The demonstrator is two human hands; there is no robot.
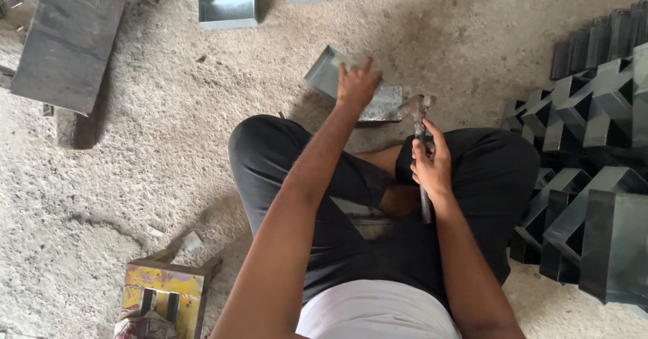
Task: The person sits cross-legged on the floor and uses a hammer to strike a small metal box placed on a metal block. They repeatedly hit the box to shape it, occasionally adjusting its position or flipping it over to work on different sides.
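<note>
Steel hammer (420, 151) sits clenched in the right hand (432, 167); the left hand (356, 82) presses flat on a folded sheet-metal box (327, 72) lying just beyond the knees. Thin, light, sharp-edged; probably best held by its walls.

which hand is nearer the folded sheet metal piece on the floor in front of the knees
Left. The left hand presses down on the folded sheet metal piece; the right hand is off to its right, gripping a hammer by the handle.

Hammer and sheet-metal piece on the floor

I see my left hand (356, 82) pressing a folded metal piece (324, 72) onto a block (383, 104); my right hand (432, 167) grips a hammer (418, 133), apparently touching the block.
</note>
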